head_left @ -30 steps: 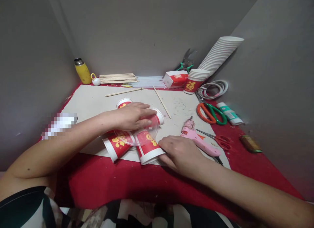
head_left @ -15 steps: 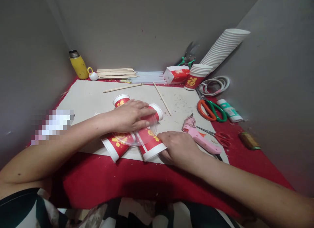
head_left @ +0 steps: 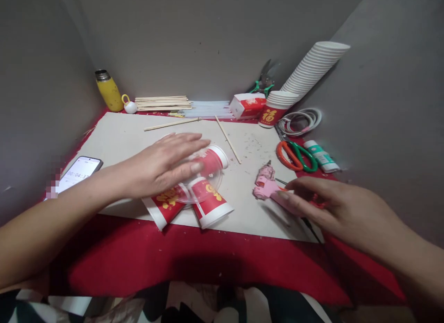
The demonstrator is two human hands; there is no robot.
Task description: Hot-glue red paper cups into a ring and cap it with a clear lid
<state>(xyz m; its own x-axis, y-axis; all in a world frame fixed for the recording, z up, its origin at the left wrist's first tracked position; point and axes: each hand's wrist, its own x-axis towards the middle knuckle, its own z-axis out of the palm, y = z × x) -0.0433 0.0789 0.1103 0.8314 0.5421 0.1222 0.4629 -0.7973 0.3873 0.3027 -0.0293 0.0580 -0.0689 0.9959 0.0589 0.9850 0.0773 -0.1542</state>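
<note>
Several red-and-white paper cups (head_left: 211, 200) with gold characters lie on their sides on the grey board, bases turned inward. A clear round plastic disc (head_left: 215, 178) rests over their inner ends. My left hand (head_left: 166, 168) is above the disc and cups with its fingers stretched out; it hides part of them, and whether it touches the disc is hard to tell. At the right, my right hand (head_left: 322, 202) grips the handle of a pink hot glue gun (head_left: 267, 186), thumb along its near side. The gun's nozzle points away from me.
Red-handled scissors (head_left: 317, 200) lie partly behind my right hand. Larger orange-and-green scissors (head_left: 294, 156), a cable coil (head_left: 301, 121) and stacked paper cups (head_left: 312, 68) stand right. Two loose sticks (head_left: 227, 139) lie on the board (head_left: 121, 133). A phone (head_left: 81, 170) is beside my left forearm.
My right hand has left the near cup, moved right and taken hold of the glue gun. My left hand has drawn back leftward, uncovering more of the far right cup.
</note>
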